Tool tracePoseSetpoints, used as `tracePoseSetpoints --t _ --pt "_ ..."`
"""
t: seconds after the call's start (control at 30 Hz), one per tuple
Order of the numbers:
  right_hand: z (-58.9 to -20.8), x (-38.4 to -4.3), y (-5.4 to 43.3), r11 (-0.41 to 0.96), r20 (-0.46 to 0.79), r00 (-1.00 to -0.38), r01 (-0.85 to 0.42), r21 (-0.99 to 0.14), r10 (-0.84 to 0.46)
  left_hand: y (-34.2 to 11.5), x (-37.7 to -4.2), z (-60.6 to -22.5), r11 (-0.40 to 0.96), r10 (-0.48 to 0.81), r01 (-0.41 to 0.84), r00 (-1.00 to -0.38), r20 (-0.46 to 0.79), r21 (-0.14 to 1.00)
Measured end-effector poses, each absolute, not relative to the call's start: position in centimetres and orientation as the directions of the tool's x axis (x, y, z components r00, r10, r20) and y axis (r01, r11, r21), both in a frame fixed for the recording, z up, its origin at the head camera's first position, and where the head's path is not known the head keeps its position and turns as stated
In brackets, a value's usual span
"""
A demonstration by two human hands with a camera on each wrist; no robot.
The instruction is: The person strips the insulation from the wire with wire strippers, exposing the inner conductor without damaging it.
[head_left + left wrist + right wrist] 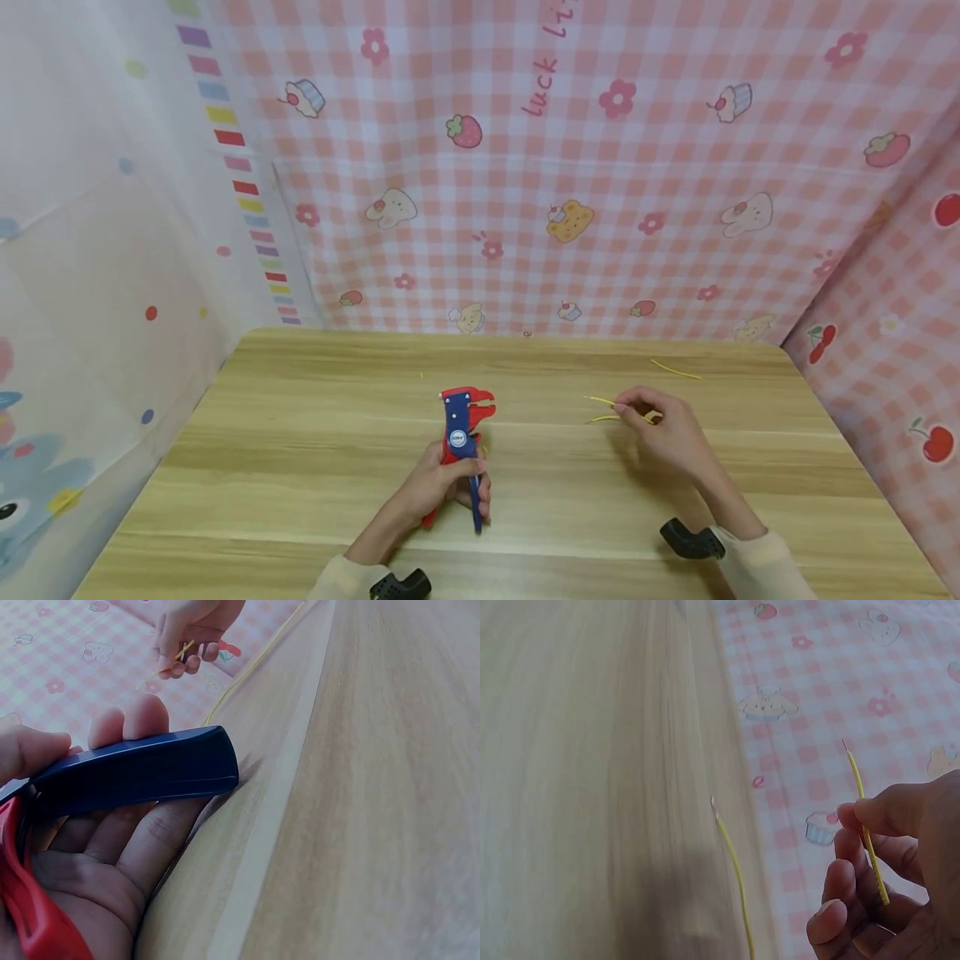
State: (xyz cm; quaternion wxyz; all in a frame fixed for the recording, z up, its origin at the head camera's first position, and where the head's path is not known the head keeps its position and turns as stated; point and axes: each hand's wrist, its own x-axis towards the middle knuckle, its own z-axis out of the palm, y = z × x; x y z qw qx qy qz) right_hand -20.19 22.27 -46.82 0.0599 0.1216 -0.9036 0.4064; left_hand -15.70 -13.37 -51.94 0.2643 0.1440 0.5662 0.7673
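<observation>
My left hand (450,483) grips a wire stripper (459,421) with red and blue handles, its red jaws pointing up and to the right. In the left wrist view the fingers wrap the blue handle (142,771), while the red handle (37,900) lies by the palm. Over the right side of the table, my right hand (663,429) pinches a short yellow wire (856,774) between thumb and forefinger. A thin bare strand shows at that wire's upper end. Beside this hand is a second yellow wire (739,877), also bare at its tip; the hand partly hides it in the head view.
Farther back on the wooden table (337,450) lies another yellow wire (675,369). A tiny yellow scrap (422,375) sits behind the stripper. A pink checked cloth (525,183) hangs along the table's back edge, with more patterned cloth at both sides.
</observation>
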Motion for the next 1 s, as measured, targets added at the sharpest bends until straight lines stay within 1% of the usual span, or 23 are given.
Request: tracePoseSetpoints --t 0.17,0.4,0.53,0.83,1.0 --pt "-47.3 -20.6 23.2 0.656 0.191 -0.970 -0.244 -0.714 -0.153 -13.5 -15.8 -52.1 -0.225 0.569 -0.232 -0.820 -0.066 0.946" --pt "-47.9 -21.3 24.7 0.695 0.157 -0.981 -0.194 -0.692 -0.117 -13.5 -15.7 -52.0 -0.220 0.561 -0.250 -0.823 -0.087 0.943" --pt "-48.2 -21.7 25.2 0.705 0.137 -0.984 -0.180 -0.686 -0.118 -13.4 -15.6 -52.0 -0.221 0.566 -0.255 -0.820 -0.089 0.941" --pt "-49.1 -23.2 26.0 0.765 0.108 -0.986 -0.167 -0.622 -0.128 -13.4 -15.7 -51.9 -0.219 0.567 -0.268 -0.818 -0.101 0.938" --pt "-49.2 -23.6 26.0 0.789 0.117 -0.986 -0.163 -0.593 -0.116 -13.4 -15.7 -51.9 -0.208 0.564 -0.274 -0.818 -0.114 0.939"
